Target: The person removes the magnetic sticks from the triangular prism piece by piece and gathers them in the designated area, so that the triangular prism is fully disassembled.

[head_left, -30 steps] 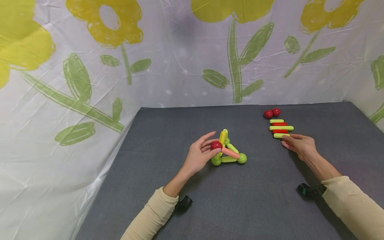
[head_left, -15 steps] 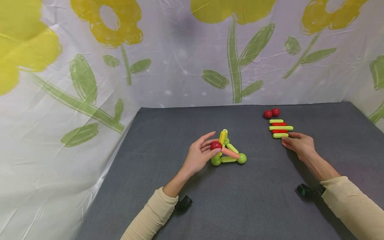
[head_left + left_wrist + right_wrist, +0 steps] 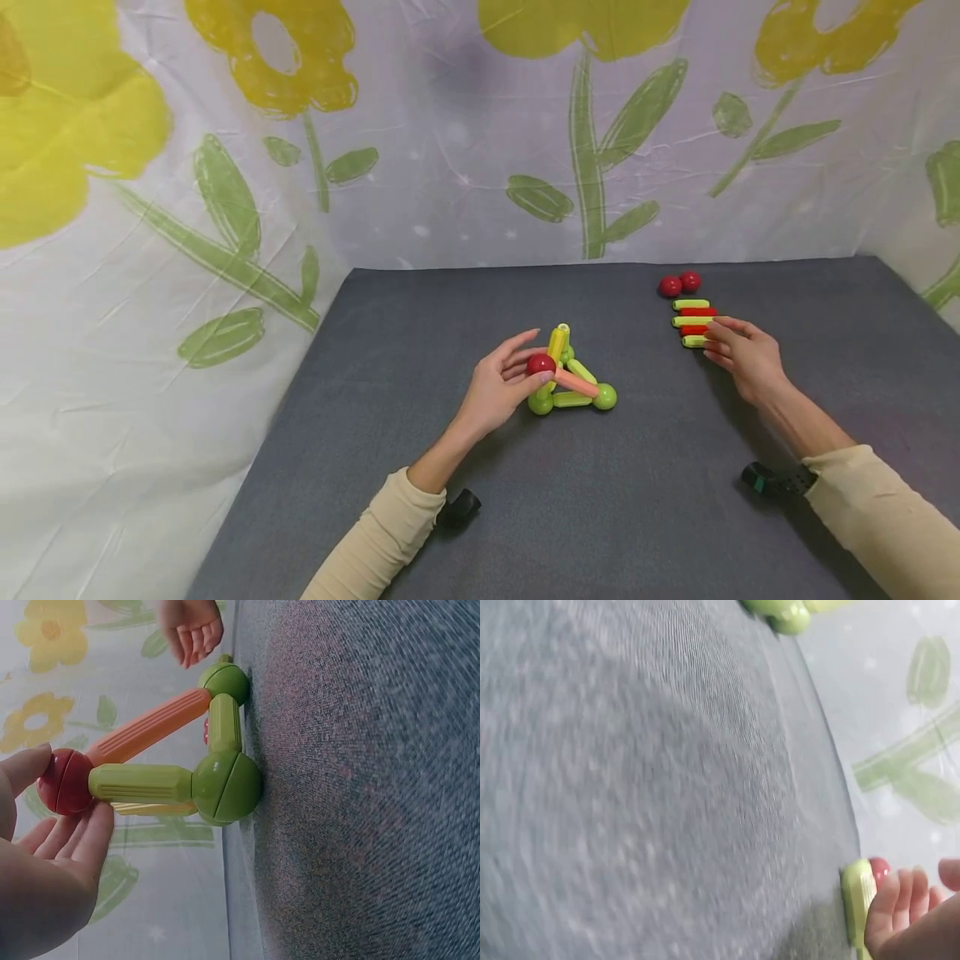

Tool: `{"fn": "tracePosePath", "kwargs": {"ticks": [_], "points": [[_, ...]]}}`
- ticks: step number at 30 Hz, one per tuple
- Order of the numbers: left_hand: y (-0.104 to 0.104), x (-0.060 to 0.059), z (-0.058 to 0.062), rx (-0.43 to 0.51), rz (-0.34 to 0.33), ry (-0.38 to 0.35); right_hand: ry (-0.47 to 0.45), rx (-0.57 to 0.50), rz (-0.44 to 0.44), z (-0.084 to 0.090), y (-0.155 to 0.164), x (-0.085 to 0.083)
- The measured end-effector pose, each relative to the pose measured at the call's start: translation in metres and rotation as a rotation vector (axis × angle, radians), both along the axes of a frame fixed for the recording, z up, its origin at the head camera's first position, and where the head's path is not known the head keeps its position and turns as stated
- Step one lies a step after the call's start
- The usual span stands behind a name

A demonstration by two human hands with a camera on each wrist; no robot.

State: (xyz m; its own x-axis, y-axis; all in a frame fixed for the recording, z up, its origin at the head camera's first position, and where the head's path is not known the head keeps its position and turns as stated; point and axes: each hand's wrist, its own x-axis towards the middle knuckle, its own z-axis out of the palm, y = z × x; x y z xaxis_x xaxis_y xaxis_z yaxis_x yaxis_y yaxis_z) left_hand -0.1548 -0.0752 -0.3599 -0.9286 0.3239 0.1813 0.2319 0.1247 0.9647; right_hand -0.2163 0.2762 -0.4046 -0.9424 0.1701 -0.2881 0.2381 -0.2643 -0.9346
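Note:
My left hand (image 3: 498, 387) holds a red ball (image 3: 541, 364) between thumb and fingers. This ball tops a small frame of toy rods and balls, with green balls (image 3: 605, 396) on the table. In the left wrist view, a coral rod (image 3: 154, 724) and a yellow-green rod (image 3: 142, 784) run down from the red ball. On the right, my right hand (image 3: 753, 362) hovers at the right ends of a row of rods, its fingers loosely bent. Its fingertips overlap the long yellow-green rod (image 3: 690, 322) and partly hide the nearest short rod (image 3: 693, 342).
Behind the row of rods sit two red balls (image 3: 670, 287). Red rods (image 3: 697, 312) lie between the yellow-green ones. A dark grey cloth (image 3: 600, 500) covers the table, and a white flower-printed curtain (image 3: 450, 167) stands behind it.
My right hand has lifted off the nearest short rod and shifted slightly away from me, over the middle of the row. My left hand and the frame have stayed put.

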Motion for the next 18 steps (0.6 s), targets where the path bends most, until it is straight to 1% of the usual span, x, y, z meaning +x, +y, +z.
{"fn": "tracePosePath", "kwargs": {"ticks": [3, 7, 10, 11, 14, 18], "points": [[0.0, 0.0, 0.0, -0.005, -0.004, -0.003, 0.05, -0.048, 0.091, 0.002, -0.008, 0.002], [-0.001, -0.008, -0.014, -0.007, -0.001, -0.004, 0.074, -0.06, 0.222, 0.004, -0.02, 0.004], [-0.002, -0.015, -0.026, -0.02, -0.001, -0.001, 0.067, -0.028, 0.289, 0.005, -0.028, 0.005], [-0.002, -0.016, -0.028, -0.025, -0.001, 0.002, 0.067, -0.007, 0.307, 0.005, -0.031, 0.005], [-0.003, -0.017, -0.032, -0.042, -0.004, 0.013, 0.077, 0.043, 0.358, 0.005, -0.038, 0.005], [-0.002, -0.017, -0.033, -0.062, -0.007, 0.033, 0.083, 0.101, 0.416, 0.005, -0.046, 0.005]]}}
